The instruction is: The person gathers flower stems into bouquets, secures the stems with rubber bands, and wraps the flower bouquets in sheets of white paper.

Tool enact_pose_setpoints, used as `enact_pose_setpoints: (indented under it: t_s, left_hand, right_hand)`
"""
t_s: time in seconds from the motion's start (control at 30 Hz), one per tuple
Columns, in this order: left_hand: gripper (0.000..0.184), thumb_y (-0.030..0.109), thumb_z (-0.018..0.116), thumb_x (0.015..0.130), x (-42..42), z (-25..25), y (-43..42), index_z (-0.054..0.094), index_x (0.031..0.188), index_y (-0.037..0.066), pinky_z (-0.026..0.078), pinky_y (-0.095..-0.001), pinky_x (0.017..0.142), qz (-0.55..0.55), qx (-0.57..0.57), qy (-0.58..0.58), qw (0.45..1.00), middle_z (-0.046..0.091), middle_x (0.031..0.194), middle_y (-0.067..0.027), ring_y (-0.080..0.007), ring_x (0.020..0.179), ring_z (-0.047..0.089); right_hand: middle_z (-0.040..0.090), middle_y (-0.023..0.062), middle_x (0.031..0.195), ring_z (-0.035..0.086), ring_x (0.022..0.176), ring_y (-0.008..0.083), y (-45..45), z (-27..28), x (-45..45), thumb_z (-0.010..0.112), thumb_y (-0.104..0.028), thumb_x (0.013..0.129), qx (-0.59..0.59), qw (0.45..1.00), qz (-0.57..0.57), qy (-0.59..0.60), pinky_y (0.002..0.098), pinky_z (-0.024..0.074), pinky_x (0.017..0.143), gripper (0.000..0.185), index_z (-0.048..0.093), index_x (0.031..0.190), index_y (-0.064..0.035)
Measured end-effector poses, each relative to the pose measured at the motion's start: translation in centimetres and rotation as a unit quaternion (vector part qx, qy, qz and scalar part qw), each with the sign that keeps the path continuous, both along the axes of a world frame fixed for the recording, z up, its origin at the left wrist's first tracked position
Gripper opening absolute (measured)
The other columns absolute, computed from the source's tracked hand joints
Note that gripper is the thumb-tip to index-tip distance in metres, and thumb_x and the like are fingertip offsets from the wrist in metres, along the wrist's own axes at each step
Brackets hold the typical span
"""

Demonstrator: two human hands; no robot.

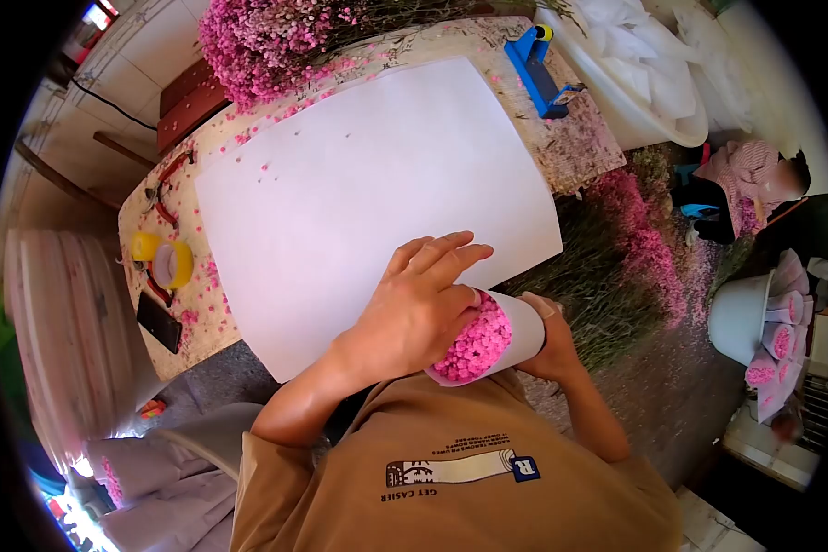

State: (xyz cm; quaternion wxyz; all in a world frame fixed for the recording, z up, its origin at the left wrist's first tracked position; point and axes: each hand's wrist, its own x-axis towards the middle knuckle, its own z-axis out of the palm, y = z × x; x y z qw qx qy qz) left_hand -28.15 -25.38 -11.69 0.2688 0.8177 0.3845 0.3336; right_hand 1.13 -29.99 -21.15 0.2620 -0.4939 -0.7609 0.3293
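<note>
A bouquet of small pink flowers (478, 345) sits in a rolled white paper wrap (524, 329), held before my body with its blossoms facing down and left. My right hand (550, 342) is closed around the wrap at its far side. My left hand (423, 290) lies over the flower end, fingers stretched out and slightly spread, with the thumb touching the paper rim. Beneath and beyond my left hand a large white paper sheet (368, 184) covers most of the table; a few petals lie on it.
Loose pink flowers (258, 46) lie along the table's (580, 143) far edge. A blue tape dispenser (535, 72) stands at right; yellow tape rolls (170, 262), red-handled pruners (164, 193) and a phone (159, 322) lie left. Flower stems (589, 267) cover the floor at right, near a bucket (738, 317).
</note>
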Motion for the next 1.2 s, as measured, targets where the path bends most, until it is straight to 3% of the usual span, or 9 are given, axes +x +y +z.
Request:
enact_pose_setpoints:
  t_s: [0.2, 0.4, 0.5, 0.57, 0.6, 0.73, 0.83, 0.9, 1.2]
  left_hand:
    - [0.011, 0.006, 0.074, 0.074, -0.5, 0.8, -0.6, 0.071, 0.084, 0.003, 0.037, -0.0585, 0.112, -0.040, 0.034, 0.113, 0.992, 0.060, 0.139, -0.0138, -0.0331, 0.137, 0.049]
    - [0.014, 0.007, 0.075, 0.071, -0.4, 0.0, -0.4, 0.070, 0.084, 0.003, 0.037, -0.0604, 0.112, -0.050, 0.038, 0.101, 0.993, 0.063, 0.135, -0.0110, -0.0321, 0.136, 0.051]
    - [0.012, 0.004, 0.074, 0.074, -1.2, -1.0, -0.1, 0.070, 0.085, 0.003, 0.044, -0.0544, 0.107, -0.023, 0.004, 0.020, 1.000, 0.067, 0.128, -0.0118, -0.0318, 0.129, 0.057]
    - [0.008, 0.000, 0.071, 0.079, -2.3, -2.8, -0.2, 0.068, 0.086, 0.002, 0.050, -0.0443, 0.100, 0.123, -0.057, -0.122, 0.983, 0.069, 0.122, -0.0137, -0.0317, 0.121, 0.062]
    - [0.005, 0.001, 0.072, 0.084, -3.1, -2.9, 0.0, 0.068, 0.086, 0.001, 0.051, -0.0372, 0.094, 0.186, -0.036, -0.085, 0.978, 0.069, 0.121, -0.0150, -0.0314, 0.117, 0.064]
    - [0.013, 0.006, 0.079, 0.082, -4.6, -3.9, -1.6, 0.070, 0.091, 0.001, 0.051, -0.0404, 0.094, 0.226, -0.120, -0.063, 0.964, 0.068, 0.124, -0.0151, -0.0327, 0.117, 0.063]
    - [0.027, 0.005, 0.084, 0.075, -3.1, -2.2, -2.7, 0.071, 0.099, 0.004, 0.047, -0.0436, 0.101, 0.098, -0.044, -0.083, 0.991, 0.064, 0.132, -0.0139, -0.0350, 0.122, 0.059]
    - [0.026, 0.002, 0.082, 0.074, -2.1, -2.1, -2.9, 0.070, 0.097, 0.004, 0.047, -0.0455, 0.101, 0.067, -0.027, -0.069, 0.995, 0.064, 0.131, -0.0144, -0.0363, 0.123, 0.059]
    - [0.025, -0.001, 0.079, 0.072, -1.8, -2.0, -2.9, 0.070, 0.094, 0.005, 0.048, -0.0473, 0.100, 0.071, -0.030, -0.032, 0.996, 0.064, 0.130, -0.0139, -0.0379, 0.125, 0.058]
  right_hand:
    - [0.061, 0.0198, 0.127, 0.059, 0.118, 0.0396, 0.0, -0.9, -0.1, 0.094, -0.026, 0.063, -0.015, 1.000, 0.013, -0.003, 0.0481, 0.0475, 0.100, 0.083, 0.057, 0.134, -0.0029]
    - [0.061, 0.0206, 0.128, 0.059, 0.118, 0.0409, -0.3, -2.2, 0.8, 0.094, -0.026, 0.062, 0.010, 1.000, 0.025, -0.010, 0.0486, 0.0474, 0.100, 0.087, 0.054, 0.136, -0.0023]
    - [0.060, 0.0215, 0.128, 0.059, 0.119, 0.0412, -0.3, -2.3, 0.8, 0.095, -0.026, 0.062, 0.016, 1.000, 0.018, 0.007, 0.0486, 0.0475, 0.101, 0.088, 0.054, 0.136, -0.0017]
    - [0.060, 0.0221, 0.128, 0.058, 0.119, 0.0412, 0.0, -1.5, 0.5, 0.095, -0.026, 0.061, 0.010, 1.000, 0.017, -0.002, 0.0484, 0.0477, 0.100, 0.089, 0.054, 0.137, -0.0007]
    - [0.060, 0.0227, 0.128, 0.058, 0.119, 0.0413, 0.0, -1.3, 0.4, 0.095, -0.026, 0.061, 0.004, 1.000, 0.014, -0.012, 0.0483, 0.0478, 0.100, 0.090, 0.053, 0.137, 0.0003]
    - [0.059, 0.0235, 0.129, 0.058, 0.120, 0.0411, 0.0, -2.4, 1.0, 0.095, -0.026, 0.061, -0.023, 1.000, 0.004, 0.019, 0.0482, 0.0479, 0.100, 0.092, 0.052, 0.137, 0.0025]
    - [0.058, 0.0239, 0.130, 0.058, 0.121, 0.0406, -0.1, -2.6, 1.0, 0.095, -0.028, 0.061, -0.012, 1.000, 0.010, 0.012, 0.0486, 0.0476, 0.101, 0.094, 0.051, 0.138, 0.0036]
    - [0.058, 0.0241, 0.131, 0.057, 0.122, 0.0406, 0.0, -2.7, 1.0, 0.095, -0.031, 0.063, -0.051, 0.999, -0.001, -0.007, 0.0488, 0.0473, 0.102, 0.094, 0.051, 0.139, 0.0035]
    - [0.057, 0.0241, 0.133, 0.056, 0.124, 0.0408, -0.2, -2.1, 0.8, 0.094, -0.032, 0.064, -0.047, 0.999, 0.003, -0.019, 0.0483, 0.0471, 0.103, 0.095, 0.050, 0.140, 0.0033]
